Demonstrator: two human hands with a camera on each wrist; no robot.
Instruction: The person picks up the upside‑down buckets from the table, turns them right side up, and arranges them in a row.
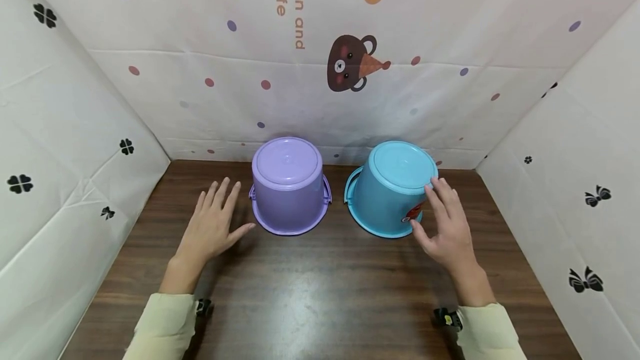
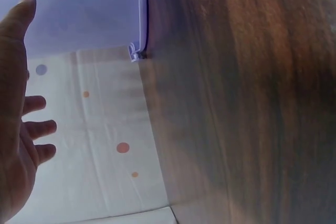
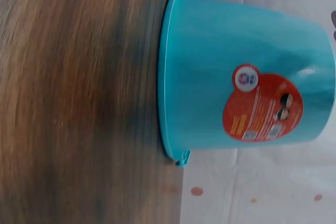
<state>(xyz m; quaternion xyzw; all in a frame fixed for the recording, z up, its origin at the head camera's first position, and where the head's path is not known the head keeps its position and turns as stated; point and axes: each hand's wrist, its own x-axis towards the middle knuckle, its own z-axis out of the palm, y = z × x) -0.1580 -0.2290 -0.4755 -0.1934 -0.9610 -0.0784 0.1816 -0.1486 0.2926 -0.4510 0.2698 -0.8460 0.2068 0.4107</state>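
Two buckets stand upside down side by side at the back of the table. The purple bucket (image 1: 289, 199) is on the left, its handle lowered round the rim. To its right is the turquoise bucket (image 1: 395, 199), with a red round-eared label (image 3: 262, 106) on its side. My left hand (image 1: 209, 228) hovers left of the purple bucket, fingers spread and the thumb pointing toward it. My right hand (image 1: 446, 226) is at the right side of the turquoise bucket, fingers extended and overlapping its edge in the head view. Neither hand grips anything.
The dark wooden table (image 1: 295, 304) is enclosed by a printed cloth at the back (image 1: 200, 110) and white patterned cloths on the left (image 1: 60, 143) and right (image 1: 560, 193). Both buckets stand close to the back cloth.
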